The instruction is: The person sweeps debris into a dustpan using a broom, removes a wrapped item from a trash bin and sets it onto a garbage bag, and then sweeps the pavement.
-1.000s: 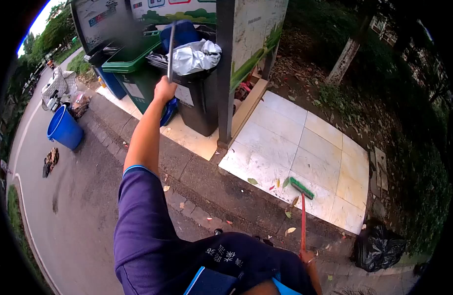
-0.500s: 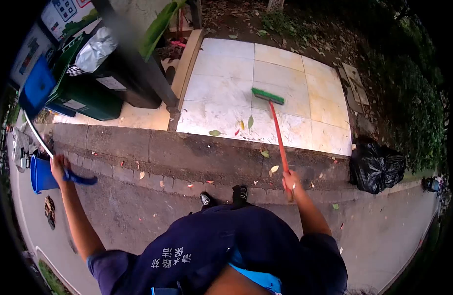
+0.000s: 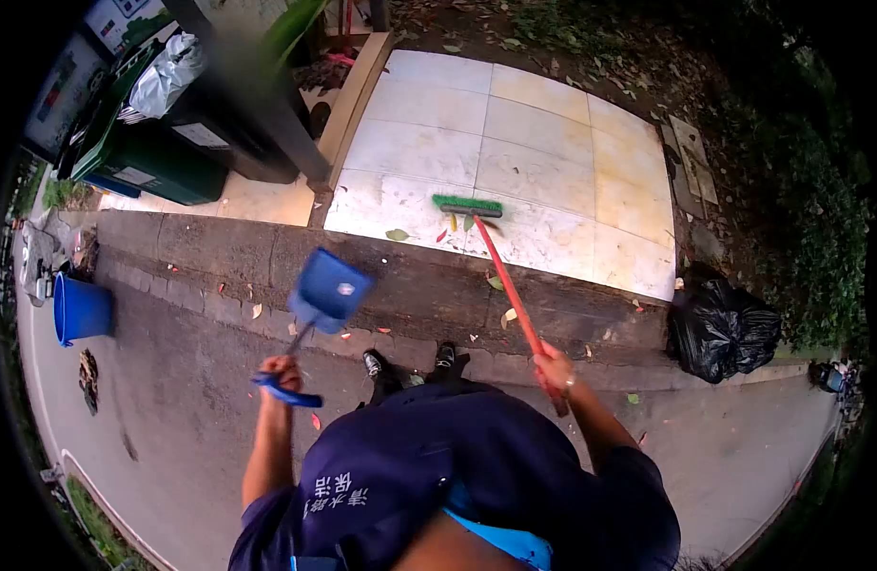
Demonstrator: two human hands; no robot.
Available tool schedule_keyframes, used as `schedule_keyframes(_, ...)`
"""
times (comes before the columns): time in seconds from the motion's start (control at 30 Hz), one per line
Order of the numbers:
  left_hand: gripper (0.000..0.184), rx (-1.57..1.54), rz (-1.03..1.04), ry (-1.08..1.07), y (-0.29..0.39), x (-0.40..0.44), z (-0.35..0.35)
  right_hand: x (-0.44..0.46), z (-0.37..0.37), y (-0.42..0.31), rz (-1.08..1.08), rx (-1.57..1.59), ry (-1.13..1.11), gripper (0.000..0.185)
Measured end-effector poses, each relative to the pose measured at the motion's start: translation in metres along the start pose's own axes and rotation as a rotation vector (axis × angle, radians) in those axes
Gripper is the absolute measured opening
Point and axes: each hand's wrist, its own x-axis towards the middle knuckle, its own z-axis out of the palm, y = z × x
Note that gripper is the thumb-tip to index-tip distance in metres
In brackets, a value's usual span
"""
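My left hand (image 3: 282, 369) is closed around the handle of a long-handled blue dustpan (image 3: 332, 288), whose pan is over the kerb in front of me. In my right hand (image 3: 554, 367) is the red handle of a broom (image 3: 503, 271). The broom's green bristle head (image 3: 468, 205) is on the white tiled slab, beside a few leaves. A green leaf (image 3: 397, 235) lies left of the head, and red and yellow ones sit just below it, partly covered by the broom.
Wheeled bins (image 3: 158, 162) stand at the upper left beside a post. A blue bucket (image 3: 81, 309) is on the road at left. A black garbage bag (image 3: 726, 328) rests at the slab's right corner. Scattered leaves lie along the kerb (image 3: 229, 276).
My left hand has swung the dustpan from the far left to in front of me. The broom head has moved left and nearer, to the leaves on the slab.
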Motion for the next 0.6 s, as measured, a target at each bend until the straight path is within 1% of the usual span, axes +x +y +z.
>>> schedule_keyframes(0.03, 0.012, -0.097, -0.095, -0.085, -0.022, 0.018, -0.004, -0.009, -0.010, -0.001, -0.016, 0.096, -0.064, 0.036)
schedule_keyframes(0.07, 0.011, -0.188, -0.185, -0.111, -0.043, 0.034, -0.003, -0.017, -0.014, -0.006, -0.014, 0.095, -0.065, 0.036)
schedule_keyframes(0.1, 0.010, -0.214, -0.277, -0.150, -0.060, 0.051, -0.008, -0.021, -0.019, -0.014, -0.001, 0.116, -0.056, 0.036)
schedule_keyframes(0.17, 0.009, -0.317, -0.290, -0.204, -0.102, 0.071, 0.003, -0.014, -0.024, -0.025, 0.014, 0.132, -0.049, 0.035)
schedule_keyframes(0.2, 0.009, -0.346, -0.315, -0.192, -0.116, 0.080, 0.011, -0.005, -0.021, -0.032, -0.013, 0.112, -0.018, 0.035)
schedule_keyframes(0.23, 0.011, -0.361, -0.394, -0.294, -0.127, 0.093, 0.008, 0.005, -0.018, -0.035, -0.042, 0.090, 0.013, 0.036)
schedule_keyframes(0.27, 0.012, -0.349, -0.379, -0.275, -0.137, 0.100, 0.015, 0.018, -0.016, -0.036, -0.043, 0.085, 0.009, 0.036)
schedule_keyframes(0.33, 0.013, -0.337, -0.363, -0.254, -0.150, 0.112, 0.023, 0.046, -0.007, -0.026, -0.035, -0.084, 0.089, 0.035)
schedule_keyframes(0.37, 0.014, -0.367, -0.333, -0.236, -0.154, 0.121, 0.021, 0.053, -0.001, -0.015, -0.035, -0.087, 0.088, 0.035)
schedule_keyframes(0.43, 0.014, -0.402, -0.304, -0.219, -0.161, 0.140, 0.020, 0.054, 0.009, 0.017, 0.002, -0.361, 0.146, 0.035)
schedule_keyframes(0.47, 0.014, -0.390, -0.243, -0.173, -0.163, 0.148, 0.020, 0.046, 0.011, 0.037, -0.121, -0.538, 0.196, 0.037)
schedule_keyframes(0.53, 0.015, -0.318, -0.149, -0.109, -0.166, 0.157, 0.029, 0.004, 0.017, 0.043, -0.158, -0.679, 0.140, 0.041)
schedule_keyframes(0.57, 0.015, -0.323, -0.153, -0.105, -0.166, 0.163, 0.031, -0.031, 0.021, 0.027, -0.071, -0.641, 0.036, 0.045)
schedule_keyframes(0.6, 0.015, -0.219, -0.048, -0.031, -0.165, 0.170, 0.032, -0.046, 0.016, 0.037, -0.080, -0.562, -0.079, 0.044)
